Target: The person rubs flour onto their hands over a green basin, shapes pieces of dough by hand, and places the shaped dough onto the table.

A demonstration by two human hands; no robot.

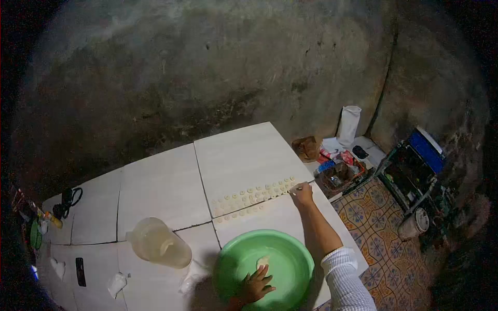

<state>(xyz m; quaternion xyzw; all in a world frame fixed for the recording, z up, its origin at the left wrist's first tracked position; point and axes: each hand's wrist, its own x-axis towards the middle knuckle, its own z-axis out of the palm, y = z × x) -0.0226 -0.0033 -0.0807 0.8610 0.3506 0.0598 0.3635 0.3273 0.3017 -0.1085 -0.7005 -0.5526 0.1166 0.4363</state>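
Note:
My left hand [256, 285] is inside a green plastic basin [236, 243], its fingers spread and the fingertips against a pale lump of dough [263, 261]. The basin stands at the front of the white tiled table [249, 150]. My right hand [302, 194] is reaching to the right end of several rows of small pale dough rings [251, 190] laid out on the tiles. Its fingers are pinched together at the last ring of a row; what they hold, if anything, is too small to make out.
Left of the basin stands a cloudy plastic pitcher [158, 243], with a white plastic bag [193, 274] beside it. Farther left lie a dark phone [80, 272] and a black cable [66, 202]. A cluttered basket [342, 176] and a white bucket [414, 223] are at right.

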